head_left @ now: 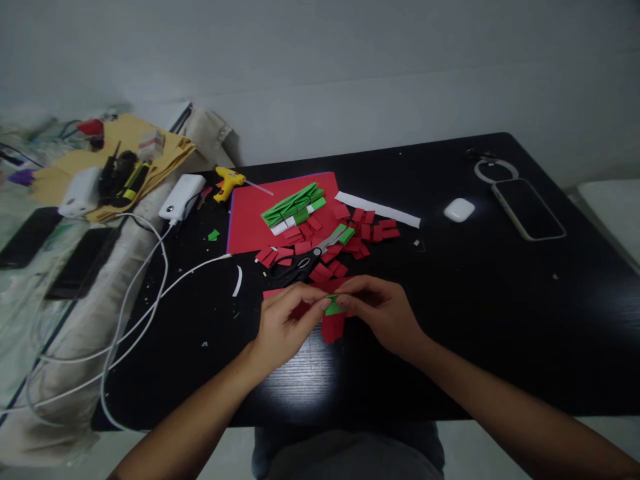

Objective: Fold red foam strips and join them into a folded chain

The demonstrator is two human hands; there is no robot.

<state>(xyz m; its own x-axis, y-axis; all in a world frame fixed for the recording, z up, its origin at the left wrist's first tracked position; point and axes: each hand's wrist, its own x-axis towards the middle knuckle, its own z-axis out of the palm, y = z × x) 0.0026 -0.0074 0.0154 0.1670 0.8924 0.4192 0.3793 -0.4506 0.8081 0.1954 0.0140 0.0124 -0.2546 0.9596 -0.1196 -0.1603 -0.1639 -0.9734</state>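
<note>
- left hand (285, 321) + right hand (384, 313): fingers of both pinched on green paper piece (333, 309), probably folded (blurry)
- red paper piece (332, 328) touching beneath it
- both just in front of scissors (299, 264), low over desk (475, 300)

1. A home room used as a craft corner: a black table (500, 320) against a plain white wall (350, 67).
2. Craft gear lies on it: glue gun (227, 181), scissors (300, 265), red sheet (247, 217), cut paper pieces (367, 230).
3. Personal things share the top: phone (529, 208), earbud case (459, 209), power bank (181, 195) with white cables (145, 280).
4. At the left, blurred, what may be bedding (85, 313) lies beside the table, with envelopes (165, 157) on it.
</note>
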